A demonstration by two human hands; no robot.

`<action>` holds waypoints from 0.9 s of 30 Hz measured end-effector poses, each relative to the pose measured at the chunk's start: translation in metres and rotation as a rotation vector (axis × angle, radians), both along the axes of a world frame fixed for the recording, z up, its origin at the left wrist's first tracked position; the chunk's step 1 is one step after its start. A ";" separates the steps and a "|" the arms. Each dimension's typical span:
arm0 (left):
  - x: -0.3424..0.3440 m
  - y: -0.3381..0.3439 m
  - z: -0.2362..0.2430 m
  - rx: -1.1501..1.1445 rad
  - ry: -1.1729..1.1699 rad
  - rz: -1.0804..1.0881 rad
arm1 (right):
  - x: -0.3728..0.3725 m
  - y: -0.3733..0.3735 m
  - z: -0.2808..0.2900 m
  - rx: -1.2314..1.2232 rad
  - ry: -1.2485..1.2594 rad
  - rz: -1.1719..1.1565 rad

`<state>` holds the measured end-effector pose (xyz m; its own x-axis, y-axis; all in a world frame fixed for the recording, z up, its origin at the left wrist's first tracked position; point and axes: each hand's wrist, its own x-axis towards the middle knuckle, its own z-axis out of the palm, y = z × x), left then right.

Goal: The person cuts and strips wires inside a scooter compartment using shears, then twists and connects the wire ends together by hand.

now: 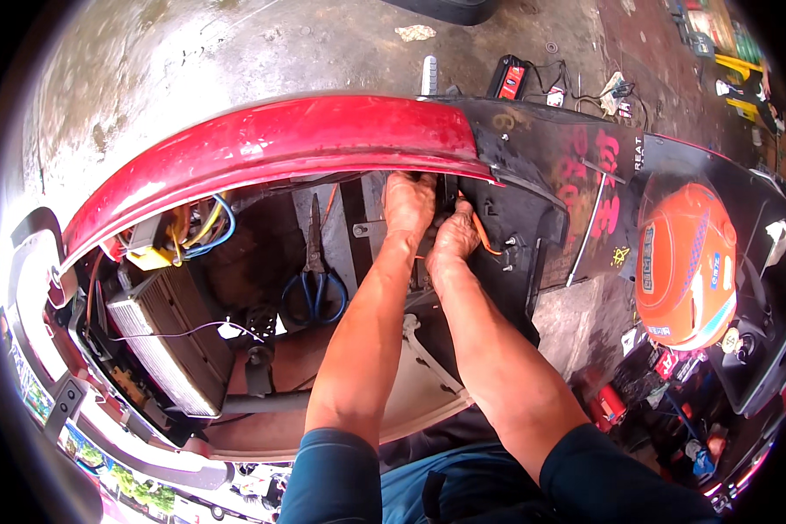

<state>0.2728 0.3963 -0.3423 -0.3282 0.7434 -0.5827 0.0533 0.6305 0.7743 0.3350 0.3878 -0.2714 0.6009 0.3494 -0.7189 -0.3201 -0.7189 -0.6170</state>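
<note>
My left hand (408, 204) reaches into the dark interior of a vehicle body, fingers curled just under the lower edge of a red panel (271, 131); what they hold is hidden. My right hand (454, 234) is just right of it, fingers bent round something I cannot make out, beside an orange cable (482, 233). A pair of scissors with blue handles (313, 295) lies inside the body to the left of my forearms. Further left are bundled coloured wires (201, 227) and a ribbed metal block (162, 341) with a thin purple wire across it.
A black panel with pink markings (550, 140) extends right, where an orange helmet (686, 262) rests. A red and black device (511, 79) with cables lies on the concrete floor (148, 87) beyond. Assorted tools (725, 70) are at the far right.
</note>
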 end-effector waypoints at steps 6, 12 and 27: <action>0.014 0.014 0.047 0.063 -0.042 0.118 | 0.008 0.005 0.015 0.005 0.003 0.032; 0.017 0.025 0.067 -0.045 -0.033 0.115 | 0.010 0.005 0.017 -0.054 -0.027 0.088; 0.011 -0.015 0.081 -0.253 0.281 -0.177 | 0.011 0.000 0.030 -0.161 0.240 0.031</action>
<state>0.2838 0.3811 -0.2611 -0.3805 0.6473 -0.6605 0.3651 0.7613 0.5358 0.3461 0.3882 -0.2412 0.3979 0.2351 -0.8868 -0.4193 -0.8132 -0.4037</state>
